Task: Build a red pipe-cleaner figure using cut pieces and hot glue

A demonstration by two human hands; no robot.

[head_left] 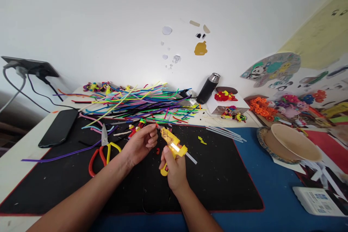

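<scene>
My right hand (175,170) grips a yellow hot glue gun (170,138), its nozzle pointing up and left, a clear glue stick (191,158) poking out of its back. Close by the nozzle, my left hand (143,140) is closed, thumb and forefinger pinching a tiny red piece (157,125). Its exact kind is too small to make out. Below the hands, a small red bit (158,150) lies on the black mat (212,181). Behind my left hand are little red figures (133,129). Scissors (104,136) with red and yellow handles rest left of my forearm.
Colourful pipe cleaners (141,101) are heaped along the wall. A phone (58,128) lies left; a black flask (208,88) stands behind. Glue sticks (225,134), yellow-green bits (202,140), a round bowl (296,143) and a white packet (318,201) are on the right.
</scene>
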